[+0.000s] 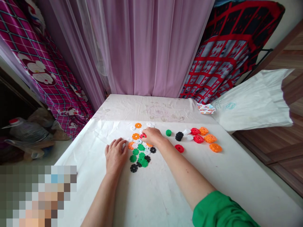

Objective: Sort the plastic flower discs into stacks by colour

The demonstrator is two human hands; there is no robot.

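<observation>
My left hand (116,154) lies on the white tabletop with its fingers loosely stretched, beside a loose pile of notched plastic discs. At the pile's upper right, the fingers of my right hand (152,135) are bent down and closed on a red notched disc (143,136), which they partly cover. The pile mixes orange discs (135,136), white discs (139,142), green discs (141,156) and black discs (133,168). To the right are a green stack (168,132), a black stack (179,136), a lone red disc (179,148), red stacks (198,139) and orange stacks (210,138).
Small white stacks (187,131) stand beside the red ones. A white woven bag (255,101) is at the table's right edge, near a patterned packet (206,108). Purple curtains (153,47) hang behind the table (189,189). A large plastic bottle (30,132) is at left.
</observation>
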